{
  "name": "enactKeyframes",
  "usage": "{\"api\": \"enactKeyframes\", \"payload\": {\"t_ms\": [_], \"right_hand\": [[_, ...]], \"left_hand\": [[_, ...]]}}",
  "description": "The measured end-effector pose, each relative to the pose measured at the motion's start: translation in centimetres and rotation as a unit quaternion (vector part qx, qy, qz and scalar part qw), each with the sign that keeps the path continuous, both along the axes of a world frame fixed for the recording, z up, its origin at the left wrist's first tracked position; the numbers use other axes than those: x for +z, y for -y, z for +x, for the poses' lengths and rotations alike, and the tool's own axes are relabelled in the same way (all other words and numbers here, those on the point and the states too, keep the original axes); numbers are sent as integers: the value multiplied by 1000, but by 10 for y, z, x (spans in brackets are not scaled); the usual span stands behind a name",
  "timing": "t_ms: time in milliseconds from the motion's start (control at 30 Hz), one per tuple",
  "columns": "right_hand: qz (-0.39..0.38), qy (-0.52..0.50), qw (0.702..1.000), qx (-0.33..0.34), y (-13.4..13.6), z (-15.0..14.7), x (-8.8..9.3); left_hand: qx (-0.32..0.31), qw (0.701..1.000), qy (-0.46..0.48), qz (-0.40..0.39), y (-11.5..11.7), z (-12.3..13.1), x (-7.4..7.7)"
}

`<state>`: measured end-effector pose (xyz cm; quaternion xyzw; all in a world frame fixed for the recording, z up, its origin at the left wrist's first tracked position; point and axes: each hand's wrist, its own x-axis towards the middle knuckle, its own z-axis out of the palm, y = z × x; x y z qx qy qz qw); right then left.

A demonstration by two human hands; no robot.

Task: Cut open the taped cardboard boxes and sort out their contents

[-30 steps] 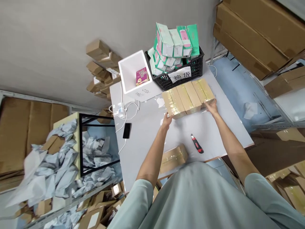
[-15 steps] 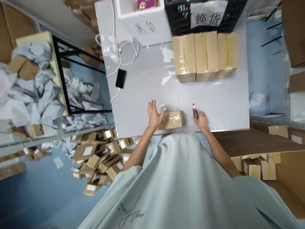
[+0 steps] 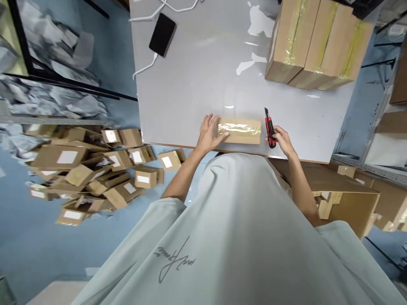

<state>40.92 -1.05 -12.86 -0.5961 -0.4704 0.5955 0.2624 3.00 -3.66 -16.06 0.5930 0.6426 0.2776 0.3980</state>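
Observation:
A small cardboard box (image 3: pixel 240 133) sealed with shiny clear tape lies near the front edge of the table. My left hand (image 3: pixel 208 134) steadies its left end, the thumb on the box and the fingers by its back left corner. In my right hand (image 3: pixel 283 139) is a red and black utility knife (image 3: pixel 270 128), pinched between thumb and fingers. It points away from me, just right of the box and apart from it. A dark tip shows at the knife's far end.
Three larger taped boxes (image 3: pixel 318 46) stand together at the back right of the table (image 3: pixel 190 84). A black phone (image 3: pixel 163 34) with a white cable (image 3: pixel 144 67) lies back left. Cardboard boxes (image 3: pixel 104 169) are heaped on the floor to the left.
The view has tipped down and come closer to the table. My left thumb is now over the box, and the box lies straighter. The knife is still in my right hand.

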Motion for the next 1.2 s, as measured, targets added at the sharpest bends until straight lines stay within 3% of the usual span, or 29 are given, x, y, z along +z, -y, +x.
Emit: {"api": "enactKeyframes", "payload": {"t_ms": [133,267,433,633,867,1200], "right_hand": [[64,47,993,90,-1,-46,31],[96,130,964,211,-8,-86,43],[134,305,887,319,-16,-110,54],[138,418,797,414,-23,-135,67],[111,514,699,484,-29,-162,90],[63,550,657,512,-27,-189,111]], "left_hand": [[-22,999,46,4,-1,-16,-11],[-80,995,59,17,-4,-29,-24],[-136,987,88,9,-9,-38,-35],[-173,974,143,-11,-9,-38,-33],[-189,969,161,-19,-10,-38,-26],[-185,966,178,-17,-9,-38,-30]]}}
